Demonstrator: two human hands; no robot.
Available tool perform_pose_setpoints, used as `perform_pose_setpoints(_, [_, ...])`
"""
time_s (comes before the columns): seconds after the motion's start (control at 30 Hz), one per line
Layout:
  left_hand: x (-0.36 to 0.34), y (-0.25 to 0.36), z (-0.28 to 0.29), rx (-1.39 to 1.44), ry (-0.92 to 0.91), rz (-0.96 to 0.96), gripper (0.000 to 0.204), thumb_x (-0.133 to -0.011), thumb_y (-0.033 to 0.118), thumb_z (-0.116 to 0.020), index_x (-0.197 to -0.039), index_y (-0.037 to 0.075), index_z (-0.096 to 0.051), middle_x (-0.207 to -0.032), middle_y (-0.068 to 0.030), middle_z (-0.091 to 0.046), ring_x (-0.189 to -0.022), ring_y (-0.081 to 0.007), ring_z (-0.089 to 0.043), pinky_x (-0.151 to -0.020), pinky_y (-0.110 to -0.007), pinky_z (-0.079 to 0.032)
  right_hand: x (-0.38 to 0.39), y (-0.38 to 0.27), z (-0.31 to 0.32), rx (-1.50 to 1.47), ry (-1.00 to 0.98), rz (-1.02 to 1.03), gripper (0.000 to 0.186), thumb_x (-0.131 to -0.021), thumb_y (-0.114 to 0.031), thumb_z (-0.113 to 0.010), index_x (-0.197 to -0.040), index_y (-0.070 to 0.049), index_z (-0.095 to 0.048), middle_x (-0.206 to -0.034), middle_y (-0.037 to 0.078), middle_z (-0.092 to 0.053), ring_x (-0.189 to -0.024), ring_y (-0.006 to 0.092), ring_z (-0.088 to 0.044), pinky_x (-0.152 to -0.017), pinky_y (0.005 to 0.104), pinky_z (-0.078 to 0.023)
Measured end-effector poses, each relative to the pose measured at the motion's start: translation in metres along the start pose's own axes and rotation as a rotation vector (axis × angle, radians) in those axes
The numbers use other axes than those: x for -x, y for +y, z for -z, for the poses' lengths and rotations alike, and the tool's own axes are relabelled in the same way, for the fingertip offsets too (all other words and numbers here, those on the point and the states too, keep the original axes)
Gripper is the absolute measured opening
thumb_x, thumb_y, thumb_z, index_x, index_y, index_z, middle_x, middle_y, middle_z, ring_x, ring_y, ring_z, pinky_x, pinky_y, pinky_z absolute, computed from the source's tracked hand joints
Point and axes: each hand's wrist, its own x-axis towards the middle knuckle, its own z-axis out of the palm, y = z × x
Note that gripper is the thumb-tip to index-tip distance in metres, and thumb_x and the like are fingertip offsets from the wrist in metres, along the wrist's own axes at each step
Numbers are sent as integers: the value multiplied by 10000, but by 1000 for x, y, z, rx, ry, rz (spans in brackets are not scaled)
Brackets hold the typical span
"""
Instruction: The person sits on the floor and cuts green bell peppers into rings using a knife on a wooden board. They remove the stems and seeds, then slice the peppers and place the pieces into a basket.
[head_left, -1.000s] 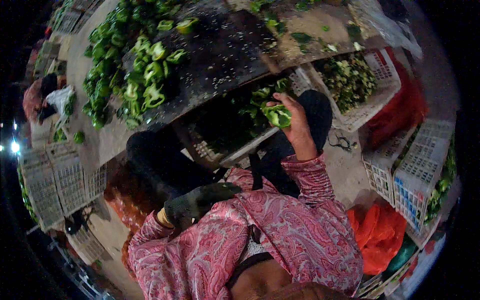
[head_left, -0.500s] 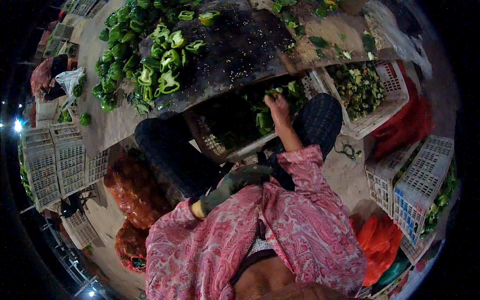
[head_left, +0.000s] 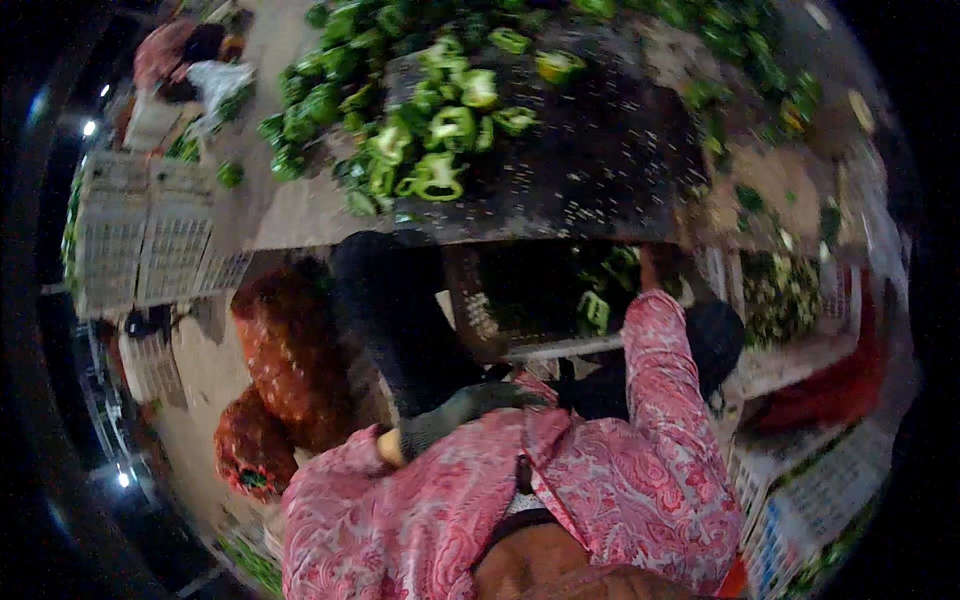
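A dark, seed-dotted wooden worktop (head_left: 600, 130) filled the upper middle. Below, inside the pale plastic crate (head_left: 565, 348), a cut green pepper piece (head_left: 593, 313) stood tall in the frame, lower left of the nearer, bare right hand (head_left: 655, 268). The gray-gloved left hand (head_left: 475, 408) lay lower. I couldn't tell if either was open or closed.

Peppers (head_left: 480, 88) lie on the table (head_left: 300, 225) across the frame's top. Crates (head_left: 145, 235) stand far left, sacks (head_left: 290, 350) lower left.
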Motion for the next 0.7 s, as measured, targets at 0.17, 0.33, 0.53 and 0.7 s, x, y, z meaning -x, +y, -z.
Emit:
perform_pose_setpoints(0.17, [-10,-8,39,-99,94,-70,454,-847,97,-640,-1288,38,-550,-1334,-156,-535,-1284,-269,-466,-1072,-379,-359,0,-19,-14,84,-83,-10,416,-873,-181,-633,-1253,-26,-558,-1143,104,-590,-1020,207,-549,-877,338,-442])
perform_pose_setpoints(0.33, [22,33,185,-679,1078,247,615,-837,341,-653,-1342,40,-475,-1276,-192,-550,-997,-305,-573,-859,-437,-476,5,-17,1,50,-124,-33,393,-882,-150,-621,-1251,-27,-568,-1127,95,-602,-988,191,-563,-851,308,-453])
perform_pose_setpoints(0.53, [-29,-9,241,-1118,991,593,855,-770,412,-699,-1443,58,-310,-1382,-203,-453,-1058,-403,-553,-898,-485,-466,67,-28,69,-398,-358,-55,368,-893,-114,-607,-1250,-29,-580,-1109,84,-616,-949,172,-580,-819,272,-465])
perform_pose_setpoints(0.7, [-38,-36,249,-1155,1030,711,803,-777,379,-686,-1426,65,-334,-1367,-222,-461,-1089,-398,-551,-889,-498,-469,131,-93,242,-952,-573,-234,366,-896,-83,-609,-1256,-26,-577,-1137,69,-606,-919,178,-606,-783,254,-484])
